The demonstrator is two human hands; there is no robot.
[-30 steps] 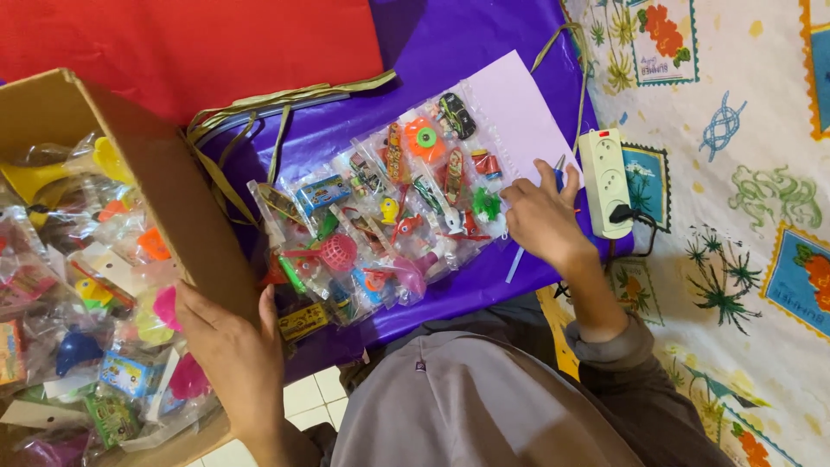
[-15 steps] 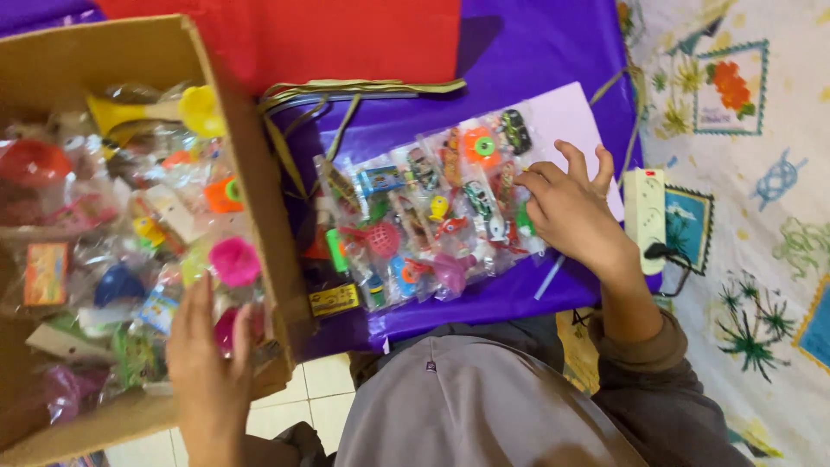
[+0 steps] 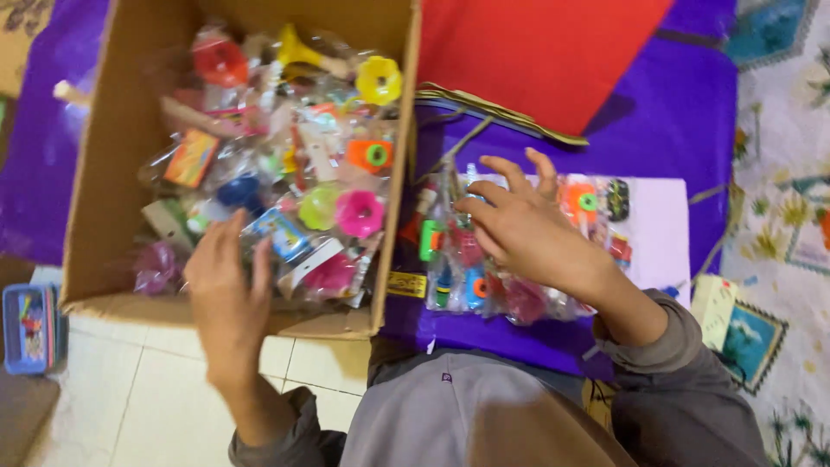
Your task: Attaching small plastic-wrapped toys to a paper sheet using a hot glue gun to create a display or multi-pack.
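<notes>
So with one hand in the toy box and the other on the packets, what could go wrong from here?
1. The cardboard box is crammed with small bagged toys; the left hand digging in at the near wall could spill some over that edge onto the floor tiles.
2. The clear toy packets under the right hand lie loose on the purple sheet, so they might slide toward its near edge.

Left hand (image 3: 226, 290) in toy box (image 3: 104, 173), seemingly touching packets.
</notes>
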